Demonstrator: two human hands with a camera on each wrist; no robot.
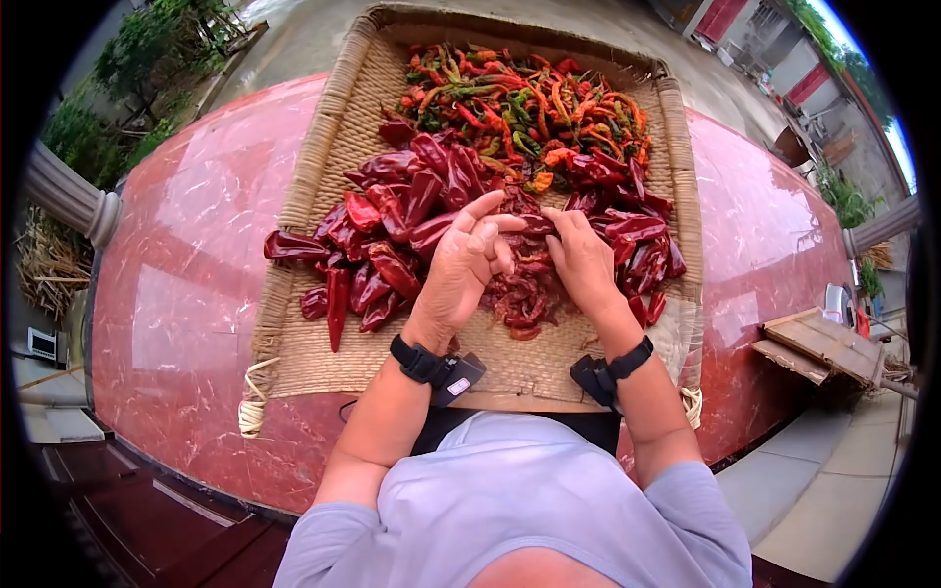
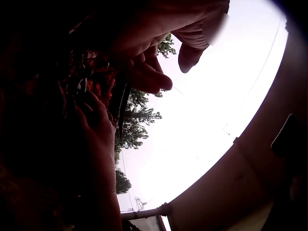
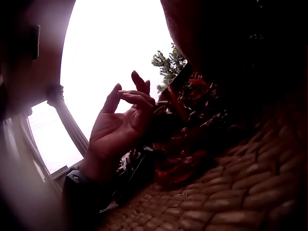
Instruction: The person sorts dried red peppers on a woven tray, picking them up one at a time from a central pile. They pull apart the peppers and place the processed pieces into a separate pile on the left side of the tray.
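Note:
My left hand (image 1: 463, 260) is raised over the middle of a woven tray (image 1: 304, 186), palm turned up. Its fingers are partly extended toward the right hand, with nothing between them. Facing it, my right hand (image 1: 585, 263) pinches a dark red chili pepper (image 1: 535, 224) between thumb and fingers. In the right wrist view a slim red pepper (image 3: 177, 103) stands out beside the left fingertips. Below both hands lies a pile of torn or split red chili pieces (image 1: 524, 294). Both wrist views are dark, and the right fingertips are partly hidden.
Whole glossy red peppers (image 1: 392, 274) are heaped left of the hands, and more red peppers (image 1: 642, 240) lie right. Smaller green, orange and red chilies (image 1: 520, 103) cover the tray's far end. Red marble flooring (image 1: 196, 255) surrounds the tray; wooden boards (image 1: 823, 343) stand right.

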